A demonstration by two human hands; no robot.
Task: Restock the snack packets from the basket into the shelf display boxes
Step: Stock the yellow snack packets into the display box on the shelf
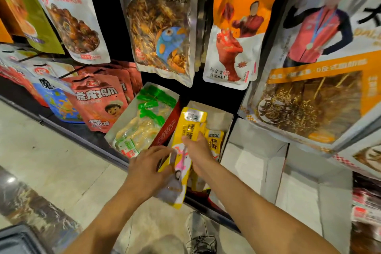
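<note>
Your right hand (199, 147) pinches a yellow snack packet (188, 128) at its middle, your left hand (148, 166) grips its lower end, both over the open display box (223, 116); likely light, floppy and slick, best held by sealed edges

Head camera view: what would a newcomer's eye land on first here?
Most likely the bright yellow snack packet at the centre, held by the left hand and the right hand over an open display box on the low shelf. Above hang big glossy bags, notably the YUDAO bag with its blue cartoon fish. The green-topped packets lie just left.
</note>
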